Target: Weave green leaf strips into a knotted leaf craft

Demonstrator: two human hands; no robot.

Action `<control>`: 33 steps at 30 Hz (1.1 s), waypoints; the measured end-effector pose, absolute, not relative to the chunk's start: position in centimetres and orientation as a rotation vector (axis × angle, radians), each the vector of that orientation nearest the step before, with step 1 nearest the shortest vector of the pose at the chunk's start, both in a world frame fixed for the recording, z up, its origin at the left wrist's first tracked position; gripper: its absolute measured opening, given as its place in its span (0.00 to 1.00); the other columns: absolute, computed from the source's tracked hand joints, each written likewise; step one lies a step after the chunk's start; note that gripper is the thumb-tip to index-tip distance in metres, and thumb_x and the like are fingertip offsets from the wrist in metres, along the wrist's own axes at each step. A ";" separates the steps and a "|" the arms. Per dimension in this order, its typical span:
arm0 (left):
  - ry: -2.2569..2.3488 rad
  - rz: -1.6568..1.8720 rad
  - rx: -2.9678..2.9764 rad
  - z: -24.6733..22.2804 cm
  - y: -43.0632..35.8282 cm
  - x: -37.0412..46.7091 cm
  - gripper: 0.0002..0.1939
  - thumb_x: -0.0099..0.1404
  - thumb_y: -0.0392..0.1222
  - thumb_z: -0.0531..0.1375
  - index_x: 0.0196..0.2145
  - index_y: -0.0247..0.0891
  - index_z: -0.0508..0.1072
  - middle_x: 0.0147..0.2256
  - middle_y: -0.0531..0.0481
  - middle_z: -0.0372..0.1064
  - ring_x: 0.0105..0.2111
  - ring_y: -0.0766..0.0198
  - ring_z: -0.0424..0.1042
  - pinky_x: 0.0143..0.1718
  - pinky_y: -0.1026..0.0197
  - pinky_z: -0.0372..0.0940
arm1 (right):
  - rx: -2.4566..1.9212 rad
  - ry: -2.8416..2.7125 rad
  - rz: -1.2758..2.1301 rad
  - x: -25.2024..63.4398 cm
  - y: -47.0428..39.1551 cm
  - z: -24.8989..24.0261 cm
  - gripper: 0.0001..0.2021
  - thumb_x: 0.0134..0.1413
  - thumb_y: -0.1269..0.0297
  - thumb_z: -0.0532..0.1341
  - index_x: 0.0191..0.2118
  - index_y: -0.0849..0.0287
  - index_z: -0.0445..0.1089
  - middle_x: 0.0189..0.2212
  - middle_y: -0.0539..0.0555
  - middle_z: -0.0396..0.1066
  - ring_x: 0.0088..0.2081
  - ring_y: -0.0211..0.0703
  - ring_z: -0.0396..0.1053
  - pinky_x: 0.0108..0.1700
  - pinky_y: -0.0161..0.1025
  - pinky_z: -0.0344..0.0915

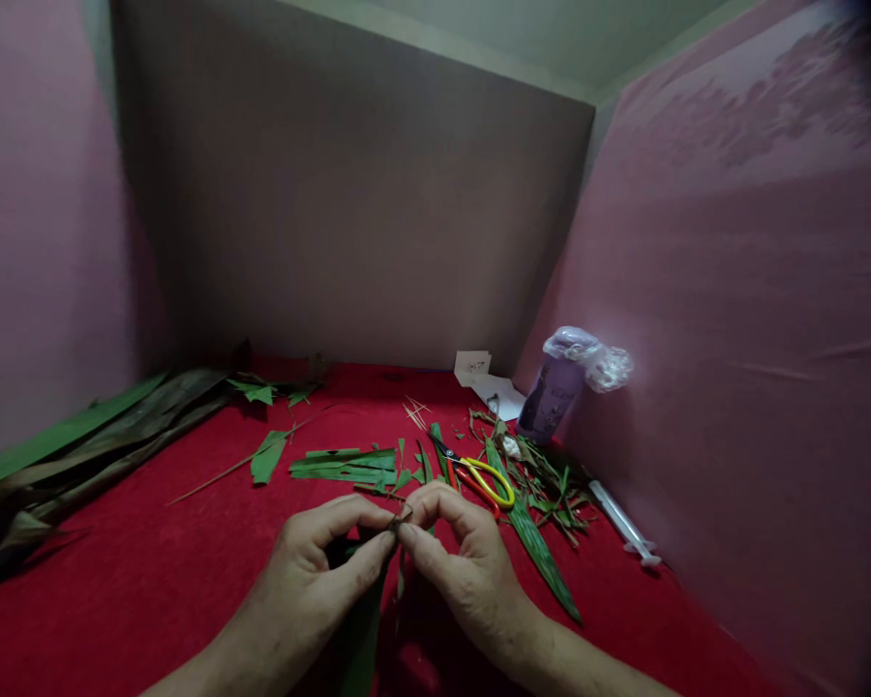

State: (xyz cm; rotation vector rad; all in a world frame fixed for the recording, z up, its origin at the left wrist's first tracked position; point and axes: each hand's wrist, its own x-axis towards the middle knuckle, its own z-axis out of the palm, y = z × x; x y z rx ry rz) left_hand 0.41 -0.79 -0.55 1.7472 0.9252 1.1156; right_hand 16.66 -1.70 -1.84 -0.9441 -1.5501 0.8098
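Note:
My left hand (319, 557) and my right hand (461, 552) meet at the front centre, each with thumb and index finger pinched together. Between the fingertips is a thin brownish strip (405, 515), which loops up a little and hangs down below. A long green leaf (363, 634) hangs beneath my left hand, partly hidden by it. Scissors with yellow handles (490, 480) lie just beyond my right hand, beside a red-handled tool (479, 492). Cut green leaf strips (345, 467) rest on the red cloth (152, 571) beyond my left hand.
Large dried and green leaves (94, 436) lie at the left. Plant scraps (552, 484), a long leaf (541, 557) and a syringe (624, 523) are at the right. A purple cup (550, 399) with clear plastic on top stands near the right wall, beside white papers (499, 395). Toothpicks (415, 414) lie farther back.

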 end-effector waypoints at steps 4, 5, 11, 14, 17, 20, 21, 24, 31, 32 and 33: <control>0.881 1.108 1.860 -0.8 -0.8 0.4 0.05 0.60 0.36 0.59 0.31 0.44 0.75 0.29 0.57 0.73 0.30 0.67 0.71 0.34 0.67 0.64 | -0.922 -1.523 0.861 16.6 -1.7 -1.9 0.05 0.51 0.69 0.59 0.26 0.59 0.64 0.28 0.51 0.65 0.33 0.40 0.64 0.39 0.37 0.60; 0.867 1.105 1.892 -0.8 -0.9 0.3 0.05 0.61 0.36 0.58 0.31 0.44 0.74 0.29 0.56 0.73 0.30 0.67 0.71 0.34 0.67 0.64 | -0.917 -1.515 0.866 16.6 -1.8 -1.9 0.05 0.51 0.69 0.59 0.26 0.59 0.64 0.28 0.50 0.65 0.33 0.40 0.63 0.39 0.37 0.60; 0.794 1.184 2.168 -0.6 -1.1 0.3 0.09 0.62 0.31 0.56 0.36 0.43 0.72 0.32 0.54 0.71 0.33 0.66 0.71 0.36 0.65 0.66 | -0.966 -1.453 0.972 16.5 -2.0 -2.3 0.04 0.51 0.68 0.58 0.27 0.59 0.65 0.27 0.50 0.65 0.32 0.40 0.62 0.37 0.37 0.60; 0.746 1.238 2.335 -0.7 -1.0 0.3 0.12 0.61 0.28 0.56 0.39 0.42 0.71 0.35 0.51 0.71 0.35 0.63 0.71 0.36 0.63 0.66 | -1.003 -1.415 1.038 16.5 -1.9 -2.4 0.04 0.50 0.67 0.58 0.27 0.60 0.64 0.26 0.50 0.64 0.31 0.40 0.61 0.35 0.36 0.59; 0.776 1.269 2.418 -0.8 -1.0 0.2 0.12 0.61 0.29 0.56 0.40 0.42 0.70 0.34 0.50 0.72 0.34 0.62 0.71 0.35 0.61 0.66 | -1.039 -1.378 1.043 16.5 -1.9 -2.0 0.04 0.49 0.67 0.58 0.26 0.60 0.64 0.25 0.49 0.63 0.30 0.39 0.61 0.35 0.36 0.59; 0.822 1.248 2.434 -0.9 -1.1 0.2 0.12 0.60 0.30 0.57 0.40 0.43 0.70 0.33 0.50 0.73 0.33 0.61 0.71 0.35 0.60 0.64 | -1.076 -1.365 1.017 16.3 -2.1 -1.5 0.03 0.48 0.67 0.58 0.28 0.60 0.64 0.26 0.49 0.63 0.30 0.39 0.61 0.35 0.36 0.59; 0.832 1.238 2.437 -0.9 -1.1 0.1 0.12 0.60 0.30 0.57 0.40 0.43 0.70 0.33 0.50 0.73 0.33 0.61 0.71 0.34 0.60 0.64 | -1.080 -1.366 1.005 16.3 -2.2 -1.4 0.03 0.48 0.67 0.57 0.28 0.60 0.64 0.26 0.50 0.63 0.30 0.39 0.61 0.35 0.36 0.59; 0.854 1.217 2.434 -0.8 -1.2 0.2 0.10 0.60 0.30 0.57 0.38 0.42 0.70 0.32 0.50 0.73 0.32 0.61 0.71 0.33 0.60 0.64 | -1.087 -1.376 0.961 16.1 -2.4 -1.1 0.04 0.49 0.67 0.57 0.27 0.60 0.64 0.25 0.50 0.63 0.30 0.39 0.61 0.35 0.37 0.59; 0.932 1.191 2.124 -0.9 -1.3 0.6 0.10 0.61 0.32 0.58 0.40 0.44 0.70 0.34 0.51 0.72 0.35 0.61 0.72 0.37 0.61 0.66 | -1.139 -1.383 0.915 15.9 -2.5 -1.1 0.04 0.49 0.69 0.56 0.26 0.60 0.64 0.24 0.49 0.63 0.29 0.39 0.61 0.33 0.35 0.58; 0.914 1.183 2.078 -0.9 -1.3 0.7 0.11 0.61 0.32 0.57 0.40 0.44 0.70 0.35 0.51 0.72 0.35 0.61 0.72 0.37 0.61 0.67 | -1.135 -1.383 0.924 15.9 -2.5 -1.1 0.04 0.49 0.69 0.56 0.26 0.60 0.64 0.24 0.49 0.63 0.29 0.38 0.61 0.33 0.35 0.58; 0.890 1.181 2.040 -0.9 -1.3 0.7 0.11 0.61 0.32 0.57 0.40 0.45 0.71 0.34 0.52 0.72 0.35 0.62 0.72 0.37 0.61 0.67 | -1.132 -1.382 0.929 16.0 -2.5 -1.0 0.04 0.49 0.69 0.56 0.26 0.60 0.64 0.24 0.48 0.63 0.29 0.38 0.61 0.33 0.35 0.58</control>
